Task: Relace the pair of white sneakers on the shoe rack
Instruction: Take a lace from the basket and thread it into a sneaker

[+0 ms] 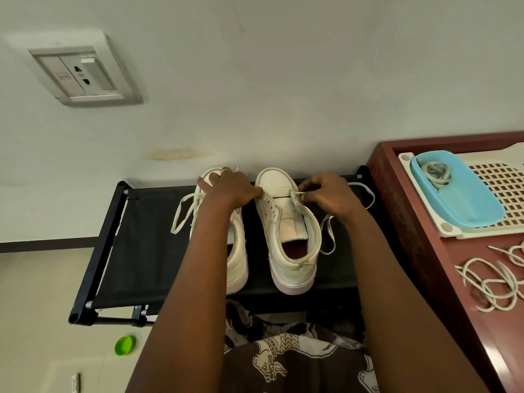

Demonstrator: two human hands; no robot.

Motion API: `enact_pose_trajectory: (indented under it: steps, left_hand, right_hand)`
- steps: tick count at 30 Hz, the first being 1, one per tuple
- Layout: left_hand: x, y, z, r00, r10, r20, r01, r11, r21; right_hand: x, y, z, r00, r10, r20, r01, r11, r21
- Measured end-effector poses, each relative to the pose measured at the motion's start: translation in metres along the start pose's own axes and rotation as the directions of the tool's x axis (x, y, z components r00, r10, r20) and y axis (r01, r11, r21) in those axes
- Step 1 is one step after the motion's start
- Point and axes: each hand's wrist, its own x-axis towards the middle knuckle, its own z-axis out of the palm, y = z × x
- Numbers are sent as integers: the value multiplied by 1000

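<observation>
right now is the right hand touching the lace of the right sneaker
Touching. In the head view the right hand pinches the lace at the eyelets of the right sneaker.

A pale wall [255, 80] carries a grey socket [85, 76] and a yellowish stain [175, 154] low down. A dark skirting [48, 245] meets the cream floor [42, 293], where a green lid [124, 345] lies. A black rack [147, 236] stands by the wall, a red-brown table [442, 265] just beside it.
</observation>
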Motion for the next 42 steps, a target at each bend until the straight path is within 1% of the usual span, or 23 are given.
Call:
enact_pose_trajectory:
  steps: [3, 6, 8, 11, 14, 18, 21, 24, 27, 29, 30, 31, 32, 33, 34, 35, 36, 37, 38, 39, 40, 41, 42]
  left_hand:
    - [3, -5, 1, 999, 42, 31, -41, 999, -27]
    - [0, 1, -2, 996, 91, 5, -91, 996, 10]
    - [-3, 5, -5, 996, 92, -16, -91, 995, 41]
    - [-3, 12, -6, 996, 79, -33, -77, 995, 64]
    - [-2, 19, -6, 996, 83, -13, -81, 993, 91]
    - [2, 25, -2, 996, 91, -20, -88, 990, 112]
    - [5, 25, 2, 996, 84, -43, -77, 987, 138]
    - [5, 24, 7, 996, 67, -56, -59, 989, 134]
    - [1, 24, 5, 996, 45, -74, -36, 992, 119]
    - [-6, 24, -1, 992, 46, -113, -40, 998, 55]
    - [-10, 22, -6, 985, 65, -160, -67, 998, -8]
    - [-13, 20, -12, 971, 90, -221, -113, 989, -95]
    - [-20, 17, -20, 949, 122, -292, -188, 959, -213]
    - [-27, 16, -29, 924, 138, -358, -272, 894, -356]
    - [-34, 15, -42, 903, 121, -412, -331, 808, -488]
    - [-39, 15, -56, 891, 70, -449, -348, 742, -573]
    - [-41, 14, -71, 882, 15, -471, -342, 708, -618]
    - [-43, 13, -89, 863, -27, -505, -344, 701, -625]
    - [-45, 12, -105, 836, -42, -547, -366, 700, -613]
    - [-48, 13, -121, 799, -38, -601, -416, 687, -597]
    - [-52, 14, -137, 765, -31, -644, -467, 661, -587]
    - [-55, 17, -152, 744, -29, -668, -509, 623, -594]
    - [-61, 19, -169, 728, -22, -685, -549, 579, -602]
  right_hand:
    - [0, -2, 3, 998, -60, -18, 59, 997, -59]
    - [1, -4, 4, 995, -80, -60, 71, 989, -131]
    - [0, -5, 4, 993, -83, -80, 71, 987, -145]
    - [-3, -5, 2, 987, -85, -133, 70, 991, -116]
    - [-5, -6, -1, 979, -87, -182, 75, 995, -72]
    - [-5, -5, -3, 981, -60, -186, 57, 998, -22]
    - [-3, -3, -5, 983, -3, -181, 4, 1000, 4]
    - [-5, 1, -21, 985, 49, -167, -67, 992, -103]
    - [-11, 3, -47, 980, 51, -194, -91, 975, -203]
    - [-20, 0, -60, 959, 24, -284, -92, 969, -228]
    - [-25, -3, -65, 943, 9, -334, -90, 970, -227]
    - [-28, -7, -69, 922, -8, -388, -80, 974, -212]
    - [-30, -11, -74, 901, -25, -433, -70, 977, -202]
    - [-32, -16, -80, 890, -19, -456, -77, 978, -191]
    - [-33, -23, -87, 881, 21, -472, -99, 985, -141]
    - [-33, -31, -95, 872, 93, -480, -118, 993, -23]
    - [-33, -41, -105, 870, 184, -458, -132, 981, 144]
    - [-35, -55, -117, 875, 263, -406, -133, 937, 322]
    - [-38, -69, -128, 892, 314, -324, -126, 863, 490]
    - [-39, -83, -140, 916, 330, -229, -115, 762, 637]
    - [-41, -98, -152, 937, 322, -133, -117, 652, 749]
    - [-43, -112, -163, 952, 302, -56, -126, 549, 826]
    - [-47, -128, -174, 961, 277, -8, -128, 467, 875]
